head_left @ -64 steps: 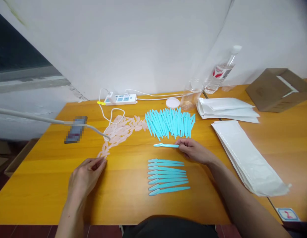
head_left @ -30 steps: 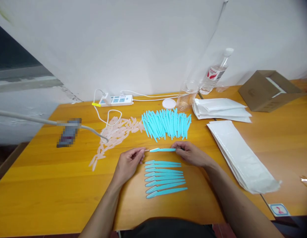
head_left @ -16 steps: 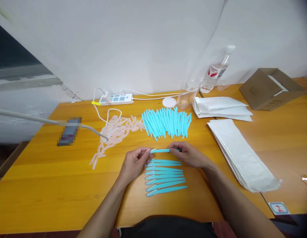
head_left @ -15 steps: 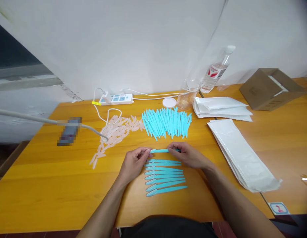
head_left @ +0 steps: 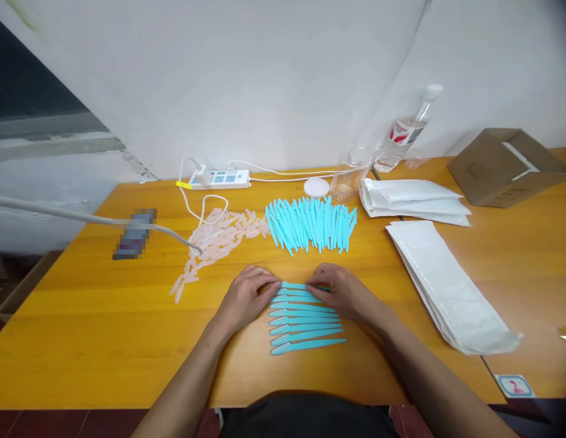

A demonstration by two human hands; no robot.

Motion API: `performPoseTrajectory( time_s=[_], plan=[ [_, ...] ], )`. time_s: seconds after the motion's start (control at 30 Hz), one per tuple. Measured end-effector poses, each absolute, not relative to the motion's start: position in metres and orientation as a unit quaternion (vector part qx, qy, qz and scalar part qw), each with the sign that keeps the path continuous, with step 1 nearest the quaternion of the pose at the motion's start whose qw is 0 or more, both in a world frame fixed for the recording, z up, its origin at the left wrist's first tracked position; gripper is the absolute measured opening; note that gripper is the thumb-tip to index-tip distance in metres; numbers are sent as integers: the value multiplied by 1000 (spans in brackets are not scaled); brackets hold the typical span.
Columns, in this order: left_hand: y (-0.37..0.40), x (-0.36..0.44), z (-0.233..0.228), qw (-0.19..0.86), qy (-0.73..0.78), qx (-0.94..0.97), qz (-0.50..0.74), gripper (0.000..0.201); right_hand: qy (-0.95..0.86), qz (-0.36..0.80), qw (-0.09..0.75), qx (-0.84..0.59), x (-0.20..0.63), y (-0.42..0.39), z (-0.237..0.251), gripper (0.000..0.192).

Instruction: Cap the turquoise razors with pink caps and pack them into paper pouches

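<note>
A turquoise eyebrow razor (head_left: 294, 286) lies crosswise between my hands at the top of a row of similar razors (head_left: 305, 320). My left hand (head_left: 250, 295) pinches its head end, thumb against fingertips. My right hand (head_left: 340, 289) grips its handle end, with the tip hidden under the fingers. The razors in the row lie roughly parallel, heads to the left, several of them close together. Just beyond my hands is a heap of turquoise razors (head_left: 310, 225). Left of that heap, pale pink blade caps (head_left: 223, 234) are scattered loosely.
A white cable (head_left: 59, 210) crosses above a blurred phone (head_left: 136, 234). Along the wall are a power strip (head_left: 226, 179), a round white lid (head_left: 316, 187), a clear jar (head_left: 351, 173) and a water bottle (head_left: 401, 137). White padded bags (head_left: 451, 286) and a cardboard box (head_left: 502, 167) stand right.
Both hands have brought the held razor nearer to me, from just beyond the row down to its far end. The view has shifted slightly.
</note>
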State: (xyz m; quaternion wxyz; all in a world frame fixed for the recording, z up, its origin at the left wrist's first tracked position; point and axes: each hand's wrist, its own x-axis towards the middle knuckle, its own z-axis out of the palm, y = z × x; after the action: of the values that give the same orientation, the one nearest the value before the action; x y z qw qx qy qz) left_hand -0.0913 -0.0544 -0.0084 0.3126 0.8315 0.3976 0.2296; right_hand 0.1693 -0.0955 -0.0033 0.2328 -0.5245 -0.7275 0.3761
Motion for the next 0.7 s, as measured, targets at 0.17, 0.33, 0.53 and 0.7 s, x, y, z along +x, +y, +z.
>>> performPoseTrajectory(
  time_s=[0.17, 0.33, 0.53, 0.7],
  plan=[
    [-60, -108, -10, 296, 381, 850, 212, 27, -754, 319, 224, -529, 179, -109, -8, 26],
    [-64, -116, -13, 296, 368, 858, 204, 43, -772, 289, 223, -521, 181, -116, -15, 36],
    [-65, -115, -18, 289, 379, 853, 213, 42, -781, 257, 232, -520, 182, -118, -25, 45],
    [-65, -114, -18, 282, 378, 854, 218, 38, -777, 261, 227, -526, 182, -116, -22, 41]
  ],
)
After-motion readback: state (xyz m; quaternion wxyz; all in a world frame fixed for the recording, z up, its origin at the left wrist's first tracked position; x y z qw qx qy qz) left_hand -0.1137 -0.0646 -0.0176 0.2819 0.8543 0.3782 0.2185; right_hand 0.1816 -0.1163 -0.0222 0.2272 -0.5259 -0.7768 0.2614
